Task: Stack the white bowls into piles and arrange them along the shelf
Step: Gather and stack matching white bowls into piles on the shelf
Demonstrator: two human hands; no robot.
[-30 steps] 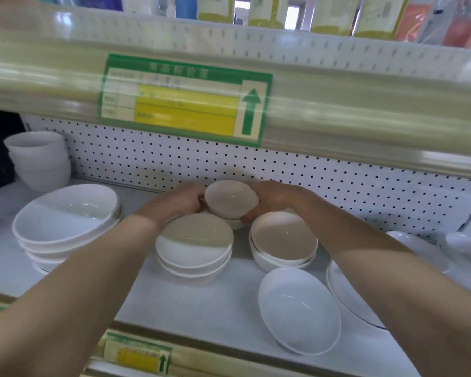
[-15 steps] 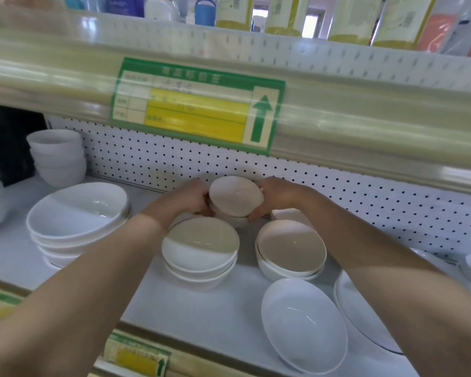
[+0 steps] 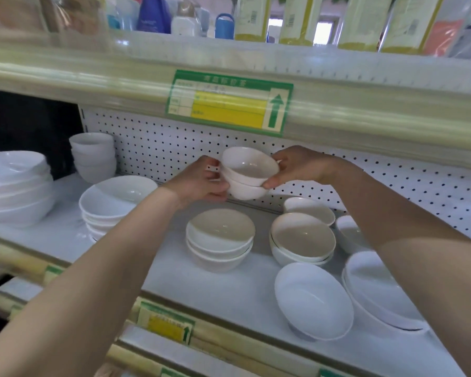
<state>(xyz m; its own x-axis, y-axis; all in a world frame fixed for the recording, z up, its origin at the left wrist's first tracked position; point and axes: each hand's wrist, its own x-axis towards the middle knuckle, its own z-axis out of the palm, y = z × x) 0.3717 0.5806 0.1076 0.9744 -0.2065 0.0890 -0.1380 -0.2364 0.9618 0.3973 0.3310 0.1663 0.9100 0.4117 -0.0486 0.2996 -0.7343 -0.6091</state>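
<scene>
Since the earlier frame the pair of small bowls, one nested in the other, has risen from the far part of the shelf. It now hangs in the air above and behind the middle pile, close to the pegboard.

The left hand grips the pair's left side, fingers curled on the wall and thumb under the lower bowl. The right hand pinches the right side, a finger at the upper rim and the thumb against the lower bowl.

Handling, as a judgement:
- The bowls look glazed and hard, so they are likely rigid, smooth, slippery and liable to chip.
- The pair is probably light.
- Hold at opposite walls with support under the base. The upper bowl sits loose and may rock if tilted.

Surroundings, left to right:
- a pile of large bowls at the far left
- a stack of deep bowls against the pegboard
- a pile of wide bowls
- the middle pile
- the right pile, with a single bowl behind it
- a tilted bowl near the front edge
- big bowls at the right, partly hidden by the right forearm

The upper shelf edge overhangs the hands and limits lift height. Any lowering path passes close to the rims of the middle and right piles.
</scene>
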